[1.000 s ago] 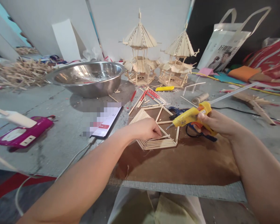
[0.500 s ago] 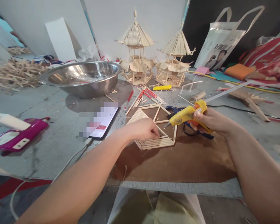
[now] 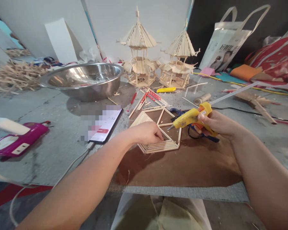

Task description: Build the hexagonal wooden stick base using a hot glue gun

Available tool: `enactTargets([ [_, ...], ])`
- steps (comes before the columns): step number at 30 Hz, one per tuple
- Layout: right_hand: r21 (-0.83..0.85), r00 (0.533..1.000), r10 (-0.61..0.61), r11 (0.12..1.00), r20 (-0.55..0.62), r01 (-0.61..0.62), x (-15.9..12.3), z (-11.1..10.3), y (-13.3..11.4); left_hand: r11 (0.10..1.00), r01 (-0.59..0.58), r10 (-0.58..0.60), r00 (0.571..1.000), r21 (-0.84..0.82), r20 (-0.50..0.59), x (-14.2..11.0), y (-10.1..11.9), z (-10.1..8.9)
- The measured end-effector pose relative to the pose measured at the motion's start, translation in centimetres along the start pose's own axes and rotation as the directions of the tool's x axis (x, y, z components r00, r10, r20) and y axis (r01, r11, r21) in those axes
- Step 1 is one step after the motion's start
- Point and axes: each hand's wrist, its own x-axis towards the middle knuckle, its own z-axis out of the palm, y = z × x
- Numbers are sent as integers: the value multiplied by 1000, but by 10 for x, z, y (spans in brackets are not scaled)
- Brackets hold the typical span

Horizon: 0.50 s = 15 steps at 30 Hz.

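Note:
My right hand [image 3: 207,123] is wrapped round a yellow hot glue gun [image 3: 188,118], with a clear glue stick out of its back and its nozzle pointing down-left above a hexagonal frame. The flat hexagon of thin wooden sticks [image 3: 162,146] lies on a brown board [image 3: 182,166]. Two of its sections, left and front, are filled with parallel sticks; others show bare board. My left hand [image 3: 150,132] is closed, its fingertips pinched at the inner edge of the front section, on a stick mostly hidden by the fingers. Dark blue-handled scissors [image 3: 213,139] lie beneath the glue gun.
Behind stand two stick pagodas [image 3: 140,40] [image 3: 180,48] and a steel basin [image 3: 93,88]. Loose sticks [image 3: 150,97] and a yellow cutter [image 3: 166,90] lie before them. To the left are a cabled phone [image 3: 105,126], a purple power strip [image 3: 19,139] and a stick heap [image 3: 14,75].
The camera view has shifted very slightly. Both hands stay almost in place, the left at the front section and the right with the glue gun over the frame.

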Motion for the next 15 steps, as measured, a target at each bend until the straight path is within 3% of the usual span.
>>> enactTargets([
  [15,-4,1000,-1,1000,-9,1,-1,2,-6,997,76,-75,997,33,-10,-1,8,-1],
])
